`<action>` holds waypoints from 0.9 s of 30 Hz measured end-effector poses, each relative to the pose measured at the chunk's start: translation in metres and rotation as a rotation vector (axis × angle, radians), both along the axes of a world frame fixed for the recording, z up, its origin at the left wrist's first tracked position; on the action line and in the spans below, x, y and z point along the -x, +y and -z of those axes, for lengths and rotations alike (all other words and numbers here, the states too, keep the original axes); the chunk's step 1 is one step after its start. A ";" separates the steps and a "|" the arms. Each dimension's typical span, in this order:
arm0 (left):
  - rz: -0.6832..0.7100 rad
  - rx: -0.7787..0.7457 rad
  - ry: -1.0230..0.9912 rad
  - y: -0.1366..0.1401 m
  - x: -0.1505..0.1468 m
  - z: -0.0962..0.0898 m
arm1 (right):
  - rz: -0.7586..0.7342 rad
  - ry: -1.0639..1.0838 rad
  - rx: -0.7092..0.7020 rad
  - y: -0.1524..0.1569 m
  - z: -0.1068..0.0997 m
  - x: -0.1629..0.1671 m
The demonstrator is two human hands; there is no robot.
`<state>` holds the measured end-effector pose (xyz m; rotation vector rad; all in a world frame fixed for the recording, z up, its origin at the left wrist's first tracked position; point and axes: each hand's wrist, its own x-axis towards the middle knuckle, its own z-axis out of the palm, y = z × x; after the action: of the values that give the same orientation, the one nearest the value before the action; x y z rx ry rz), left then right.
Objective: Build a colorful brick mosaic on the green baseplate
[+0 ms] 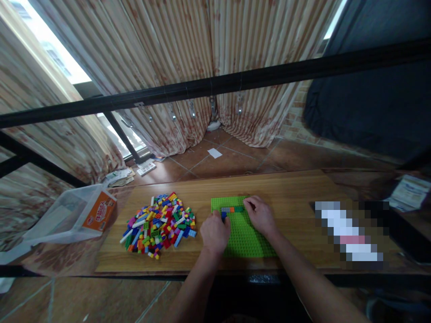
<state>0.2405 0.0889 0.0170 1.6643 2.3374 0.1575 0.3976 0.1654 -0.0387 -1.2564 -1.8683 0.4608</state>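
Observation:
A light green studded baseplate (251, 246) lies on the wooden board. Across its upper part runs a short row of toy bricks: a grey brick (225, 209), an orange brick (232, 209) and a dark green brick (238, 209). My left hand (215, 231) rests over the plate's left edge, with thumb and forefinger closed around a blue brick (223, 216) just below the row's left end. At the right end, my right hand (260, 215) has its fingers curled and pinched beside the dark green brick; whatever its fingertips hold is hidden.
A heap of mixed toy bricks (161, 226) spreads left of the baseplate on the wooden board (289, 188). Farther left stands a clear plastic bin (67, 215) with an orange label. A blurred-out patch (346, 231) covers something at right. A black bar (188, 87) crosses beyond the board.

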 end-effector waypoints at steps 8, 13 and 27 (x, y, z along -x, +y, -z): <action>-0.021 0.007 -0.009 0.003 0.000 -0.001 | 0.005 0.002 0.010 0.000 0.000 -0.001; 0.009 -0.002 -0.032 0.004 0.004 0.000 | 0.008 0.020 0.008 0.000 0.000 0.000; 0.094 -0.120 -0.209 0.003 0.020 0.007 | 0.007 0.015 0.002 0.000 0.001 -0.001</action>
<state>0.2207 0.0920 0.0102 1.7171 2.1288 0.4386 0.3984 0.1658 -0.0392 -1.2565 -1.8508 0.4671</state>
